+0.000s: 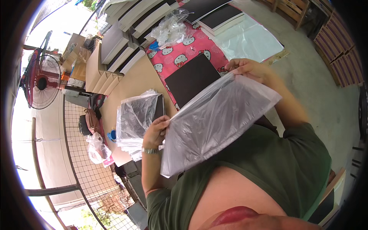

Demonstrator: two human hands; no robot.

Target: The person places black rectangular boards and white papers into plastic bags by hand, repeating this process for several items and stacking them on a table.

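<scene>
I hold a large clear plastic bag (214,122) with a dark flat board inside, lifted in front of my green shirt. My left hand (155,133), with a watch on its wrist, grips the bag's lower left edge. The upper right corner of the bag is pinched in my right hand (248,69). Just left of my left hand lies a pile of similar bagged dark boards (137,117). A bare black board (191,78) rests on a pink cloth with cartoon cats (180,57) beyond the bag.
Stacks of white and black boards (126,42) line the far left. Crumpled clear bags (172,27) and flat clear sheets (253,38) lie at the top. A red standing fan (40,80) and a wire mesh fence (88,168) are at the left. Bare concrete floor (322,92) lies right.
</scene>
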